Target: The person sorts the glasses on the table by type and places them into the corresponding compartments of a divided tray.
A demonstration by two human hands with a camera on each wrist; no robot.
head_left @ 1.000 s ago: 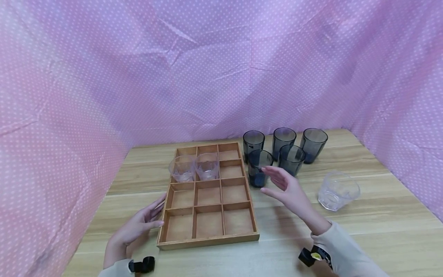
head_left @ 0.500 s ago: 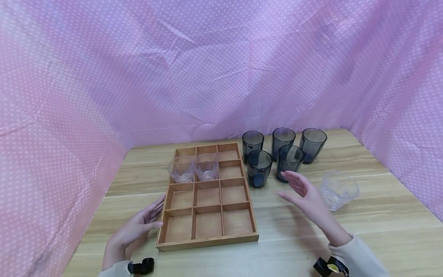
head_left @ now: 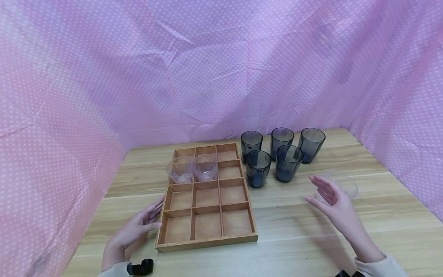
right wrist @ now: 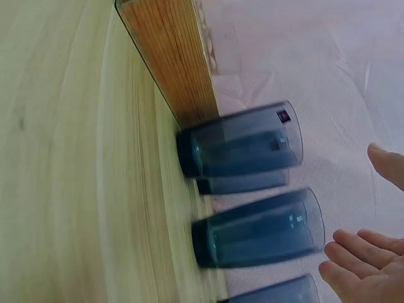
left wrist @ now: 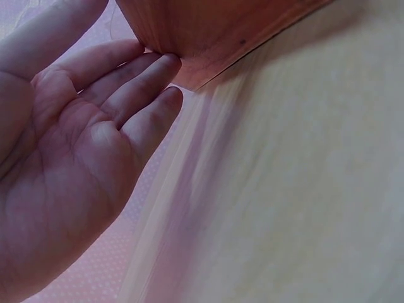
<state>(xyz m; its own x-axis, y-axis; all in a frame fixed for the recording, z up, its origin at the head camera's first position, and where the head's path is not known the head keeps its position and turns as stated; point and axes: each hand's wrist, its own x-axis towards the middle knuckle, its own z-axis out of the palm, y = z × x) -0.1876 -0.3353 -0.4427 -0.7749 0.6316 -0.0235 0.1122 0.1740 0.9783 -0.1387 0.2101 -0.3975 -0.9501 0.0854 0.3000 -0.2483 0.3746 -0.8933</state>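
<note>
In the head view my left hand rests against the left side of a wooden compartment tray. Its fingertips touch the tray wall in the left wrist view, with the fingers fairly straight. Two clear drinking glasses, a left one and a right one, sit side by side in the tray's second row from the back. On the right, my right hand is spread and holds nothing. It partly hides a third clear glass, which stands on the table behind it; whether they touch, I cannot tell.
Several smoked-grey glasses stand upright right of the tray, including a front-left one and a front-right one. They also show in the right wrist view, where one glass appears beside the tray. Pink dotted cloth surrounds the wooden table.
My right hand has moved rightward and nearer to me, from beside the smoked-grey glasses to in front of the lone clear glass. My left hand stays against the tray.
</note>
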